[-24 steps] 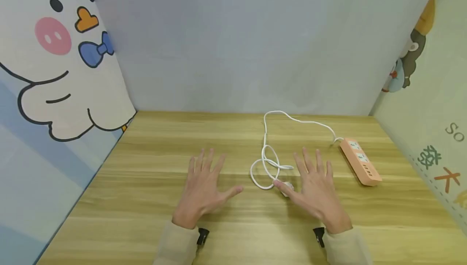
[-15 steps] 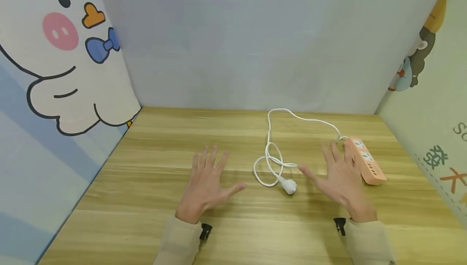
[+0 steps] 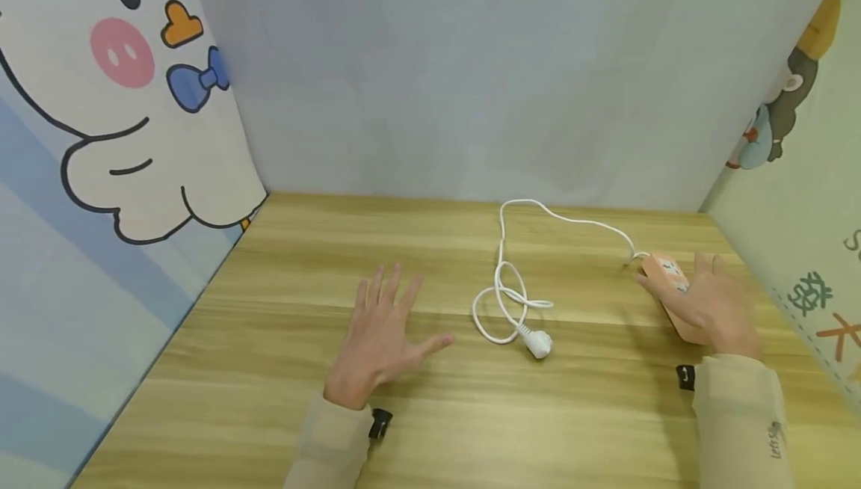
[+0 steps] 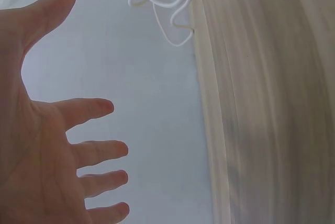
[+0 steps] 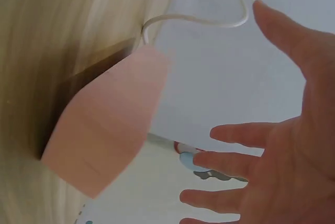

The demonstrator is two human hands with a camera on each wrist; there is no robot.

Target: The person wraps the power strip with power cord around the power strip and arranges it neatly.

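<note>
A pink power strip (image 3: 687, 330) lies on the wooden table at the right, its sockets partly covered by my right hand (image 3: 714, 309) in the head view. In the right wrist view there is a gap between the spread fingers and the strip (image 5: 104, 119). My left hand (image 3: 374, 343) hovers over the table's left-centre, fingers spread, holding nothing. From the strip a white cord (image 3: 503, 238) runs along the back and loops near the middle. Its white plug (image 3: 538, 344) lies on the table between the two hands.
The wooden table (image 3: 282, 429) meets a grey backdrop (image 3: 437, 78) at the rear. A panel with a cartoon duck (image 3: 121, 115) stands along the left edge, and a pale green printed panel (image 3: 807, 235) along the right.
My right hand has moved right, from beside the plug to over the power strip, uncovering the plug. The left hand has stayed nearly in place.
</note>
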